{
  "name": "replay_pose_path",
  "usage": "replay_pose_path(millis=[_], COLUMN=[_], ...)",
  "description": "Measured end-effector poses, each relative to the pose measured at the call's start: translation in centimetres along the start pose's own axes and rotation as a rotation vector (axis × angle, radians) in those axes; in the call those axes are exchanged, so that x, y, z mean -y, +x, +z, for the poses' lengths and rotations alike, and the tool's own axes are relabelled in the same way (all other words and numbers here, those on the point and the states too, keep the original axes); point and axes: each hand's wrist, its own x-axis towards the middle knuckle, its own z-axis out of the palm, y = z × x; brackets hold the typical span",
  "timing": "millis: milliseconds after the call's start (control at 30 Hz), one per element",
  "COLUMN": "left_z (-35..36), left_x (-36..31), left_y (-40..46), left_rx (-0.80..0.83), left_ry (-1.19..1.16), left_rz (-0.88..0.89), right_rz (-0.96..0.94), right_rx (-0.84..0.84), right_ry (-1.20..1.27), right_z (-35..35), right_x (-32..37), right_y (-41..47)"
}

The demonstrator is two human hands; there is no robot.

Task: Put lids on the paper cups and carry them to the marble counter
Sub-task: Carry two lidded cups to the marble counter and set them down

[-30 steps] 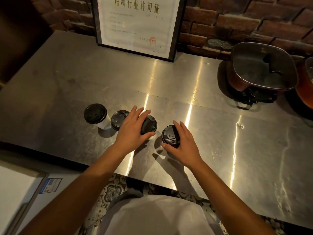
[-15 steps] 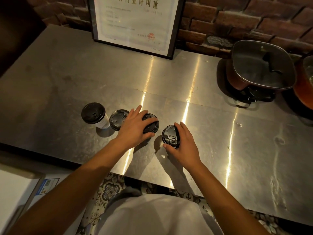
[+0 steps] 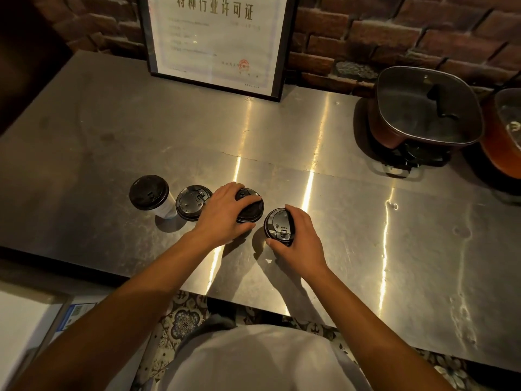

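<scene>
Paper cups with black plastic lids stand in a row at lower-left centre of the steel tabletop [image 3: 352, 221]. Far-left cup [image 3: 149, 193] and second cup [image 3: 191, 203] stand free. Left hand [image 3: 225, 213] fingers curl over the third lid [image 3: 251, 207]; right hand [image 3: 298, 238] fingers clamp the fourth lid [image 3: 277, 225]. Judged light, crushable: grip walls gently below the rim.

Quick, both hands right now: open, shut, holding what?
Left hand: grips the third cup's lid from above.
Right hand: grips the rightmost cup's lid.

Black lids [image 3: 277, 227] – white cup [image 3: 167, 206]; grey steel table [image 3: 141, 131]; red-brown brick wall [image 3: 394, 38]; floral-patt. floor tiles [image 3: 183, 323].
</scene>
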Motion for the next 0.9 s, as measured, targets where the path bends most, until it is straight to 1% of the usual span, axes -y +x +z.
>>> replay_pose_path(millis=[67, 200, 333, 400, 533, 633, 767, 900], left_z=[-0.2, -1.6, -2.7, -2.9, -3.5, -4.2, -4.8, -5.6], left_x=[-0.5, -1.9, -3.8, -4.3, -4.4, -4.0, -3.0, -1.4], left_y=[-0.4, -2.3, -5.7, -7.4, -10.2, -12.4, -15.9, -20.6], left_rx=[-0.039, -0.172, -0.223, -0.242, -0.349, -0.428, -0.538, -0.639], left_ry=[-0.064, -0.291, -0.485, -0.538, -0.621, -0.74, -0.845, -0.853], left_rz=[-0.035, -0.151, -0.229, -0.268, -0.311, -0.315, -0.371, -0.44], right_rz=[0.025, 0.045, 0.007, -0.028, -0.121, -0.19, -0.282, -0.353], right_rx=[-0.035, -0.121, -0.16, -0.141, -0.068, -0.041, 0.01, 0.085], right_ry=[0.063, 0.157, 0.197, 0.212, 0.207, 0.215, 0.205, 0.193], right_z=[-0.6, -3.0, -5.2, -5.9, -6.2, -5.9, -3.8, -0.6], right_x=[-0.2, -0.7, -0.2, 0.6, 2.5, 4.4, 7.2, 10.5], right_y=[-0.1, -1.0, -1.4, -1.4, -1.4, -1.8, -3.0, -4.8])
